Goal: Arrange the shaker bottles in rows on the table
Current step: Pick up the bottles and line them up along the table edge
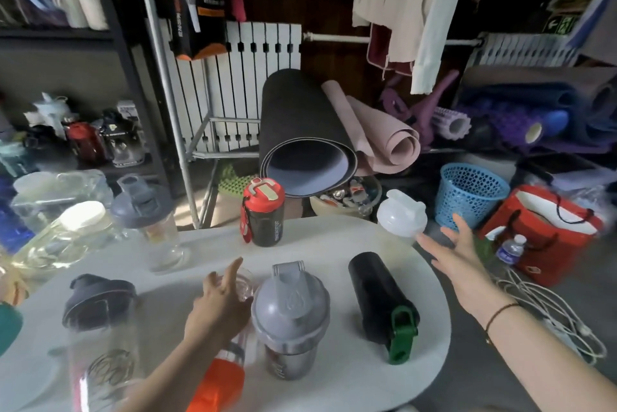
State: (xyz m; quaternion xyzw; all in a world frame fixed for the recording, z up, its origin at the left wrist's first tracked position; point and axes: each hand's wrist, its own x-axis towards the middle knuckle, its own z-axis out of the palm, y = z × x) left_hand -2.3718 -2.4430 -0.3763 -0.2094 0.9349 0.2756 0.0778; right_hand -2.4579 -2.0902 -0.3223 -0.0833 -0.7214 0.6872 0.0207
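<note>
writing: black hanging bag (208,7) shows partial white letters "OPOLIA" (rest too blurred); vertical print on the red-lid bottle unreadable
red-lid bottle (263,213): dark body, red cap and strap, upright at far edge of tabletop
grey-lid bottle (289,318): grey dome lid, smoky body, upright, near centre front
black bottle (380,301): lying on its side, green flip cap toward the camera
white-lid bottle (401,216): translucent, upright at far right edge
clear bottle (157,224): grey lid, upright, far left
wire-ball bottle (103,338): dark lid, clear body, whisk ball inside, near left
orange bottle (222,355): clear body, orange base, lying down under left hand
left hand (222,303): grip loose, fingers spread, resting on the orange bottle, not closed round it
right hand (450,253): grip apart, fingertips just beside the white-lid bottle
tabletop (334,244): white, rounded
room: cluttered; rolled mats (307,144), blue basket (470,196), red bag (547,231), white radiator (253,77), hanging clothes
</note>
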